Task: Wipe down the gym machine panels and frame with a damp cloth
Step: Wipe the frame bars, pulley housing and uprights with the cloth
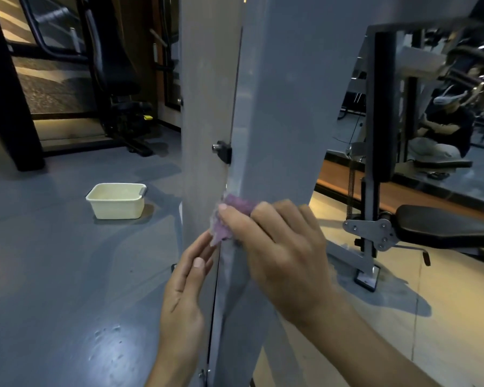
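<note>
- The right hand [277,247] presses a purple cloth [229,219] against the upright grey frame [285,121] of the gym machine, its fingers curled over the cloth at the seam where the frame meets a lighter side panel [204,93].
- The left hand [187,286] lies flat with straight fingers along the panel's edge, its fingertips touching the cloth's lower corner; it grips nothing.
- Risk, as I judge it: the cloth looks fuzzy and soft, so it could snag on the black latch [223,151] just above if the wipe travels upward along the seam.
- A loose corner could also get pulled into the narrow gap between panel and frame.
- The frame is smooth painted metal with a dull sheen; streaks may remain if the cloth is too wet.
- A cream plastic tub [116,202], rectangular with rounded corners, sits on the grey floor [53,275] well apart to the left.
- A black padded seat [444,227] on a bolted metal bracket [375,233] stands to the right, unwiped as far as I can tell.
</note>
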The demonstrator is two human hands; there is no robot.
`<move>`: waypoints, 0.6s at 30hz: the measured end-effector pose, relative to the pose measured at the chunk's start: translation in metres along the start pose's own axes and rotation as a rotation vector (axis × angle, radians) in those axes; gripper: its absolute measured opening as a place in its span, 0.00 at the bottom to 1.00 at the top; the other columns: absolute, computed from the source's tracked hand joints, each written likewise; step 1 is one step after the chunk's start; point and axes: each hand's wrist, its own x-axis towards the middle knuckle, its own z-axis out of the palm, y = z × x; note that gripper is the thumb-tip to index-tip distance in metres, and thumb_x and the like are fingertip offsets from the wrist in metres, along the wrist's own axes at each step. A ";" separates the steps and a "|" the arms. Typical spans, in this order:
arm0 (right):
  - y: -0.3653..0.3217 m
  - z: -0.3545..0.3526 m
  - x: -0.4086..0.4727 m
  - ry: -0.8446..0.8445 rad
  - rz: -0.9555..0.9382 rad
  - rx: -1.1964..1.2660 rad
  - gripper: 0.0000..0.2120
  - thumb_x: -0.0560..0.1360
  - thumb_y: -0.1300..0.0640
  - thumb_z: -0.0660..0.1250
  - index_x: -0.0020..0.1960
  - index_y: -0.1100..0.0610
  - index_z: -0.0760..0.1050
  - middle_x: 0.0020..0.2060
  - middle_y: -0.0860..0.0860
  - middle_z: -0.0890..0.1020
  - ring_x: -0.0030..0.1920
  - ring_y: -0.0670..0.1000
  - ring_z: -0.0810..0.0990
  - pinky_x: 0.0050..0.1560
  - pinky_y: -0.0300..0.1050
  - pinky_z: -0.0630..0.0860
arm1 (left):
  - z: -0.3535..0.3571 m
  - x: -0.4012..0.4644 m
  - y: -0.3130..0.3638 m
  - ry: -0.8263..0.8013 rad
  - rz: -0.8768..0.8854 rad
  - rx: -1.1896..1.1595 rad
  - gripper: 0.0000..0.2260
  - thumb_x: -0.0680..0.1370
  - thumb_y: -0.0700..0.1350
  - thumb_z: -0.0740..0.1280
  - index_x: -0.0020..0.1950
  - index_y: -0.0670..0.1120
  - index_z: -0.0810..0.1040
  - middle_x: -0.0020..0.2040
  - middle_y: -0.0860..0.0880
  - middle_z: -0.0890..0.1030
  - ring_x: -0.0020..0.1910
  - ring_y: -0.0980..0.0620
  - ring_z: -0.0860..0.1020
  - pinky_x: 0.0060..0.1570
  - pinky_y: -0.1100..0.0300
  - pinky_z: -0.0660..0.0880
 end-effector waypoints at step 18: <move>0.022 -0.007 -0.025 0.003 0.077 0.045 0.09 0.86 0.54 0.60 0.64 0.55 0.73 0.40 0.53 0.79 0.38 0.52 0.71 0.38 0.47 0.66 | 0.005 -0.008 0.000 -0.038 0.042 0.180 0.19 0.81 0.48 0.61 0.72 0.53 0.76 0.70 0.57 0.79 0.73 0.57 0.74 0.75 0.47 0.67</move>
